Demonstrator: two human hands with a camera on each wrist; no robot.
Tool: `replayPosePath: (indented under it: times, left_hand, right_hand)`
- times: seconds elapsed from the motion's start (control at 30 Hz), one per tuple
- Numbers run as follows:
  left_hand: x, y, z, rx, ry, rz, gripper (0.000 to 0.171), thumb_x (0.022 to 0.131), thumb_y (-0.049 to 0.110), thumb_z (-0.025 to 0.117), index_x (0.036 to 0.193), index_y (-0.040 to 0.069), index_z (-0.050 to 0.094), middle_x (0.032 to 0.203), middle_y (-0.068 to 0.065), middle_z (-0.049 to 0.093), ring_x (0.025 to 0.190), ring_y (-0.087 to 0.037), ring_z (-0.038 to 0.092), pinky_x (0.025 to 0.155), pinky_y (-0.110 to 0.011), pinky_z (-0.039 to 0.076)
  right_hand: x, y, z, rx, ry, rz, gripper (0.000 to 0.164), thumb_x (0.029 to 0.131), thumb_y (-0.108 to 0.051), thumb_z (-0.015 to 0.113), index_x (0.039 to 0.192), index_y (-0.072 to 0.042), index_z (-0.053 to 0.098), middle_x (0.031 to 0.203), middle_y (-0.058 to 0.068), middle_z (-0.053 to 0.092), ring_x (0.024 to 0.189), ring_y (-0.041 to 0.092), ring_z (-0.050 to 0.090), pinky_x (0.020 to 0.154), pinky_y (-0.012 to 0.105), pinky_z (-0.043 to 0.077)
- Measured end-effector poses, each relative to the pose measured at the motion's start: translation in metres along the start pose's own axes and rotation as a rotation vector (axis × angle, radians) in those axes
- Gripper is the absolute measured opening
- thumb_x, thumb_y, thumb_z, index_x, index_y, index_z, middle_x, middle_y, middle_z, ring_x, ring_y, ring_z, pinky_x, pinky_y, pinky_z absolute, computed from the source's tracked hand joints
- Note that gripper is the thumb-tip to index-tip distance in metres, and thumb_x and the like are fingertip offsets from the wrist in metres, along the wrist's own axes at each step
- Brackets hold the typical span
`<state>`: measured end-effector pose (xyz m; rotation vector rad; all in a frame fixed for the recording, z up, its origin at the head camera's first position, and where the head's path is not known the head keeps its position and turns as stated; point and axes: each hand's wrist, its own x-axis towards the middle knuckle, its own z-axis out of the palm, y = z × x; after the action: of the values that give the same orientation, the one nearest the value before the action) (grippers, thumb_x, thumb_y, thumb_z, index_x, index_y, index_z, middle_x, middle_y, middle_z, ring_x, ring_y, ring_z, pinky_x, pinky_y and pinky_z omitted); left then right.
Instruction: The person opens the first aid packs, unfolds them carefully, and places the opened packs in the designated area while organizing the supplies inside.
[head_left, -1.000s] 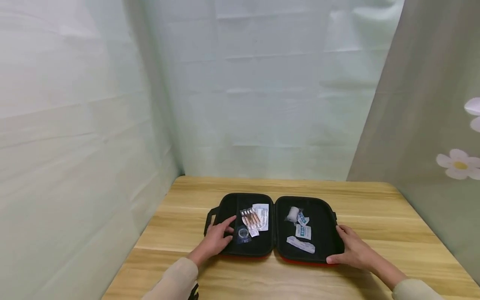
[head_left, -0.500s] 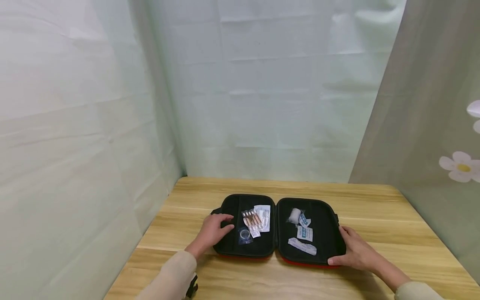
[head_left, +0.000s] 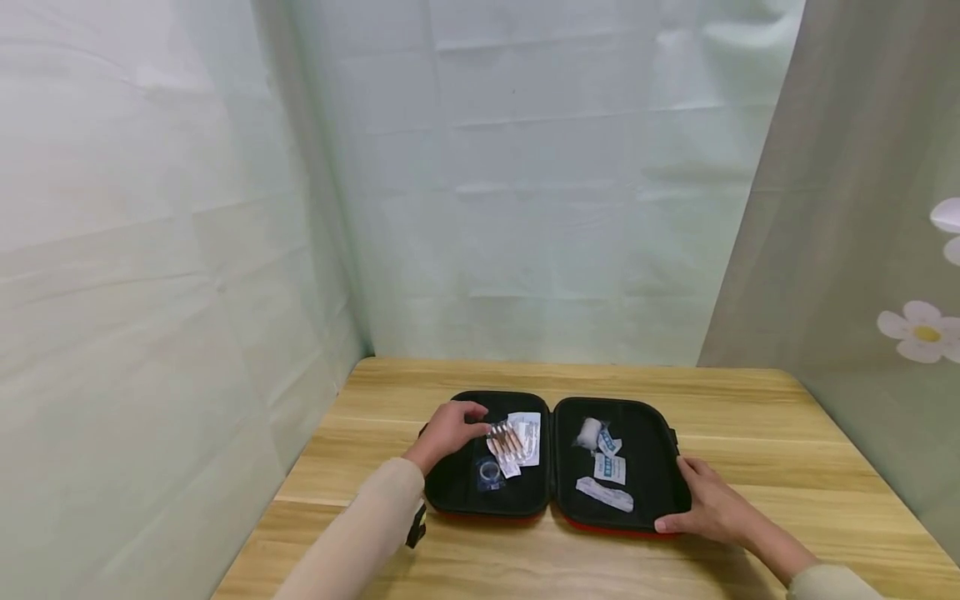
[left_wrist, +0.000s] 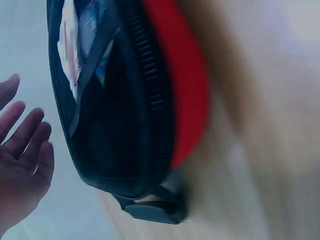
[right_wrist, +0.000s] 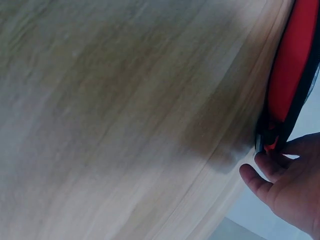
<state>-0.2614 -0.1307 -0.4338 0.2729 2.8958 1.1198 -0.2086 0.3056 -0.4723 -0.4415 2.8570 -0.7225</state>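
Observation:
A black-lined first-aid case [head_left: 637, 492] with a red shell lies unfolded on the wooden table. My left hand [head_left: 450, 431] hovers over its left half, fingertips close to a pack of swabs [head_left: 507, 442]; the left wrist view shows its fingers [left_wrist: 32, 130] apart and loosely bent, holding nothing. My right hand [head_left: 712, 504] holds the outer front corner of the right half, thumb in front and fingers along the side. Beside the swabs lie a white printed packet [head_left: 531, 429] and a bagged ring-shaped roll [head_left: 490, 472].
In the right half lie a white bandage roll [head_left: 589, 432], small blue-and-white sachets [head_left: 610, 467] and a long white wrapped strip [head_left: 604, 493]. A carrying handle [left_wrist: 157, 210] sticks out at the case's left end. Pale curtains stand behind and beside the table [head_left: 570, 567].
My left hand has moved from the case's left edge and handle inward and away from me, over the left half toward the swabs. My right hand has stayed at its corner.

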Motion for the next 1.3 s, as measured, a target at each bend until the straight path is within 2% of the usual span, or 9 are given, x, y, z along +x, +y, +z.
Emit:
replayPosePath:
  times: [0.17,0.37,0.67,0.87,1.07,1.2,1.3]
  left_hand:
    - [0.016,0.007,-0.001,-0.007,-0.077,-0.014,0.034,0.091,0.017,0.073,0.120,0.000,0.068,0.112,-0.010,0.068,0.101,-0.026,0.062,0.092,-0.044,0.052]
    - [0.027,0.009,0.007,0.006,-0.114,-0.027,0.033,0.089,0.014,0.075,0.118,-0.001,0.070,0.110,-0.012,0.069,0.100,-0.025,0.063,0.090,-0.044,0.052]
    - [0.040,0.000,0.022,0.175,-0.155,0.007,0.040,0.084,0.017,0.080,0.118,0.000,0.070,0.113,-0.014,0.069,0.107,-0.027,0.063,0.094,-0.043,0.050]
    - [0.040,-0.003,0.026,0.243,-0.168,0.036,0.042,0.078,0.016,0.084,0.115,0.000,0.070,0.099,-0.013,0.069,0.090,-0.023,0.063,0.085,-0.040,0.051]
    - [0.036,-0.005,0.028,0.240,-0.139,0.045,0.043,0.076,0.013,0.085,0.114,-0.001,0.070,0.081,-0.006,0.065,0.073,-0.018,0.057,0.072,-0.034,0.050]
    - [0.033,-0.006,0.027,0.253,-0.128,0.026,0.049,0.077,0.017,0.085,0.120,-0.001,0.068,0.090,-0.010,0.068,0.081,-0.022,0.061,0.077,-0.038,0.052]
    - [0.032,-0.006,0.027,0.273,-0.146,0.012,0.056,0.077,0.024,0.085,0.125,0.001,0.065,0.097,-0.011,0.068,0.086,-0.023,0.062,0.081,-0.040,0.052]
  right_hand:
    - [0.000,0.002,0.000,0.012,-0.001,0.007,0.125,0.066,-0.058,0.086,0.145,0.018,0.028,0.144,0.040,0.031,0.127,0.056,0.038,0.099,0.068,0.036]
    - [-0.001,0.001,0.001,0.027,-0.012,0.023,0.125,0.065,-0.057,0.086,0.146,0.017,0.027,0.145,0.039,0.030,0.128,0.056,0.037,0.100,0.068,0.036]
    - [-0.001,0.000,0.001,0.027,-0.010,0.015,0.124,0.065,-0.057,0.086,0.146,0.017,0.028,0.145,0.039,0.031,0.127,0.056,0.038,0.099,0.069,0.036]
    - [-0.001,0.001,0.000,0.020,-0.004,0.008,0.124,0.065,-0.057,0.086,0.146,0.018,0.028,0.144,0.039,0.032,0.127,0.056,0.038,0.099,0.068,0.037]
    - [0.001,0.002,0.001,0.023,-0.016,0.017,0.125,0.065,-0.058,0.086,0.146,0.017,0.027,0.145,0.039,0.030,0.128,0.056,0.037,0.099,0.068,0.036]
    - [0.002,0.001,0.002,0.022,-0.020,0.023,0.126,0.065,-0.059,0.086,0.146,0.017,0.027,0.145,0.039,0.030,0.128,0.055,0.038,0.100,0.068,0.036]
    - [0.002,0.001,0.003,0.020,-0.022,0.026,0.126,0.065,-0.059,0.086,0.146,0.017,0.027,0.145,0.039,0.030,0.127,0.055,0.038,0.100,0.068,0.036]
